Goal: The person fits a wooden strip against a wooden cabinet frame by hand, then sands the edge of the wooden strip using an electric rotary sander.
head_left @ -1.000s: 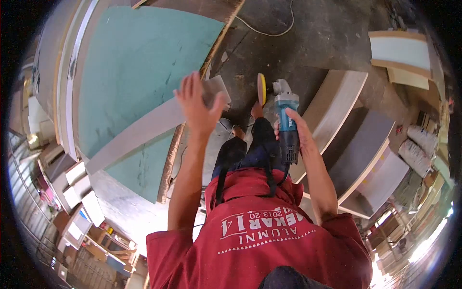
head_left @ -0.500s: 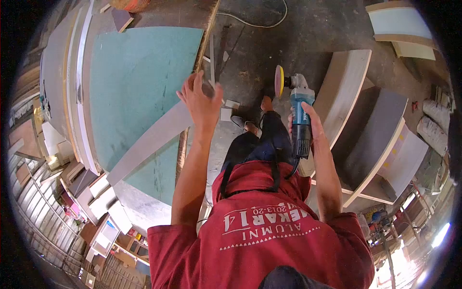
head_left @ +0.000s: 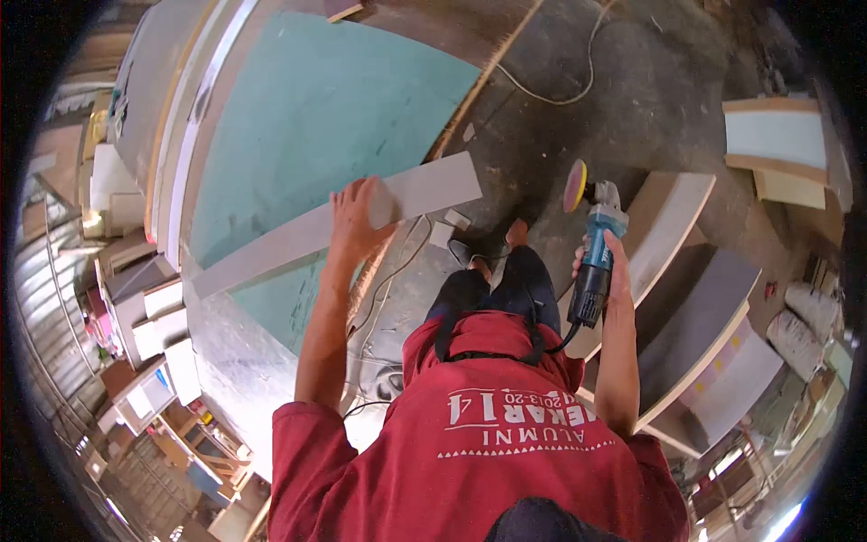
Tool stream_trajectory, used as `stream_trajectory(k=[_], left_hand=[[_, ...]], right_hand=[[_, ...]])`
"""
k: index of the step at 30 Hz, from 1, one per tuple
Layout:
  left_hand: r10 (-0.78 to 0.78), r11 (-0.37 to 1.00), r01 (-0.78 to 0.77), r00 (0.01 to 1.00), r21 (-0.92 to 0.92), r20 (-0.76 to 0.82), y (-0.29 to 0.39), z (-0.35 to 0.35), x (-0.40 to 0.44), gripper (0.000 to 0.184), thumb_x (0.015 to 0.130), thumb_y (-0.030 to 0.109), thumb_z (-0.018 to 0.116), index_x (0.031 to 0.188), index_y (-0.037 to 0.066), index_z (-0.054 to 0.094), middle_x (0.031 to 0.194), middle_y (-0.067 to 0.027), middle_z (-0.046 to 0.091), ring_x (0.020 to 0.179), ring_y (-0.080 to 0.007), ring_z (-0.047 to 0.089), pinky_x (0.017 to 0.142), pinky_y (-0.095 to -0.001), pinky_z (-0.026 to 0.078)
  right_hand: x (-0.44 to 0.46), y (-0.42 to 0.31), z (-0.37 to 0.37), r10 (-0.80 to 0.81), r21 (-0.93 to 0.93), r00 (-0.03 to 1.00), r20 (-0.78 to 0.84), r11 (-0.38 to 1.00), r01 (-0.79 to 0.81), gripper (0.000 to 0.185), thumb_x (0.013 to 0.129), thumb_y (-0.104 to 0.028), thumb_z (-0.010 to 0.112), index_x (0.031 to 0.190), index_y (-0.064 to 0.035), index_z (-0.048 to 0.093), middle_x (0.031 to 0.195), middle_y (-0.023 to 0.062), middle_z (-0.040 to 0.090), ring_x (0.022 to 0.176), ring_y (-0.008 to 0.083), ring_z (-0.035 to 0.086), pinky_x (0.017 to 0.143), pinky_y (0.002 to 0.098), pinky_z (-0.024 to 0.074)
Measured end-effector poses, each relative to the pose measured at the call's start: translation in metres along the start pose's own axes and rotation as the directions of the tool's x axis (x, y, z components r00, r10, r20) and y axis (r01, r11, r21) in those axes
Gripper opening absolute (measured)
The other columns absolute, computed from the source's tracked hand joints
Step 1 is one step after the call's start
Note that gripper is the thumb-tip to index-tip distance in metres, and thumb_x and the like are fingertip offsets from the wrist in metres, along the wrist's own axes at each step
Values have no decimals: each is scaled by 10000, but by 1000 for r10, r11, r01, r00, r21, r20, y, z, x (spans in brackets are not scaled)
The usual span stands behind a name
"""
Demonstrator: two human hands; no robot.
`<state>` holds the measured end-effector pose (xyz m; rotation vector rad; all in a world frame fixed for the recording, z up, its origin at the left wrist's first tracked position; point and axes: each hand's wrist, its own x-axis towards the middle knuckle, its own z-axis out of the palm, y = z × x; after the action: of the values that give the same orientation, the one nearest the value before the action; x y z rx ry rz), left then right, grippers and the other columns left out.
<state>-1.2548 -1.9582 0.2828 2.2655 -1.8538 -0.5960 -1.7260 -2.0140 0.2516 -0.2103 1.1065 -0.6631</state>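
A long, slightly curved grey board [head_left: 298, 233] lies slantwise over a green sheet [head_left: 298, 108], its right end jutting past the sheet's edge. My left hand [head_left: 357, 221] is closed across this board, fingers at the far edge and the palm side toward me. In my right hand [head_left: 616, 275] is a teal and black angle grinder [head_left: 600, 244], gripped round its body. A yellow-edged sanding disc [head_left: 575, 186] sits at the tool's head, apart from the board. The grinder's cord runs down beside my shirt.
Curved wooden shelf pieces [head_left: 691, 307] stand close to my right side. A white curved panel [head_left: 775, 135] is farther back on the right. A cable [head_left: 578, 95] loops over the concrete floor. Wooden boxes and offcuts [head_left: 144, 316] fill the left.
My left hand has shifted from near the board's right end to farther in along it. The grinder appears lower and farther right, and the whole view has turned a little.
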Motion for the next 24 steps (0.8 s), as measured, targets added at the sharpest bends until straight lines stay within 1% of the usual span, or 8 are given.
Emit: stream_trajectory(k=[10, 12, 13, 15, 16, 19, 22, 24], left_hand=[[-306, 949, 314, 941, 33, -143, -214, -16, -74, 1088, 610, 349, 919, 1536, 98, 404, 1529, -177, 427, 1456, -406, 321, 1191, -628, 204], [-681, 692, 489, 686, -531, -257, -254, 25, -62, 1230, 625, 431, 914, 1590, 43, 257, 1628, -246, 247, 1537, -424, 150, 1203, -638, 160], [-684, 685, 483, 685, -545, -252, -234, 20, -51, 1230, 625, 431, 914, 1590, 43, 257, 1628, -246, 247, 1537, -424, 150, 1203, -638, 160], [-990, 89, 600, -36, -795, -138, -156, -1, -19, 1324, 646, 490, 899, 1604, 12, 120, 1633, -332, 95, 1549, -456, 62, 1211, -640, 137], [-992, 74, 592, -41, -803, -121, -148, 5, -4, 1324, 646, 490, 899, 1604, 12, 120, 1633, -332, 95, 1549, -456, 62, 1211, -640, 137], [-947, -69, 611, -287, -789, -140, -139, 6, 28, 1333, 665, 497, 896, 1609, 44, 71, 1593, -385, 96, 1532, -484, 64, 1209, -652, 115], [-953, -98, 666, -278, -739, -124, -134, -17, 22, 1284, 663, 432, 895, 1603, 49, 109, 1577, -373, 137, 1490, -504, 187, 1200, -618, 211], [-968, 92, 403, -178, -910, -176, -131, -34, 9, 1236, 653, 346, 891, 1595, 48, 148, 1537, -372, 222, 1406, -509, 353, 1148, -586, 342]], right_hand=[[-18, -1, 36, -138, -24, 988, -66, 990, 136, 524, 937, -546, 641, 1078, -46, 581, 794, 114, 657, 663, 230, 678, 592, 375, 604], [-20, 1, 40, -156, -25, 985, -68, 988, 155, 520, 938, -549, 638, 1073, -50, 583, 799, 115, 660, 664, 232, 680, 594, 378, 604], [-23, 2, 40, -161, -16, 984, -74, 987, 161, 516, 940, -551, 635, 1069, -54, 586, 805, 115, 664, 666, 235, 681, 595, 381, 605], [-27, 7, 41, -167, -11, 982, -84, 986, 166, 517, 939, -555, 635, 1064, -55, 589, 807, 116, 668, 669, 237, 684, 597, 382, 606], [-30, 9, 42, -159, 8, 983, -92, 987, 161, 518, 939, -559, 635, 1058, -56, 593, 810, 117, 673, 672, 239, 687, 600, 384, 606], [-33, 13, 46, -174, -34, 980, -95, 985, 171, 534, 941, -570, 639, 1077, -55, 591, 810, 111, 657, 671, 241, 680, 602, 387, 610], [-35, 18, 44, -169, -6, 982, -82, 986, 169, 539, 928, -570, 657, 1073, -55, 590, 810, 110, 654, 671, 242, 675, 603, 386, 603], [-37, 21, 43, -196, 10, 974, -114, 980, 198, 535, 919, -566, 668, 1061, -57, 589, 811, 110, 652, 668, 243, 671, 602, 384, 600]])
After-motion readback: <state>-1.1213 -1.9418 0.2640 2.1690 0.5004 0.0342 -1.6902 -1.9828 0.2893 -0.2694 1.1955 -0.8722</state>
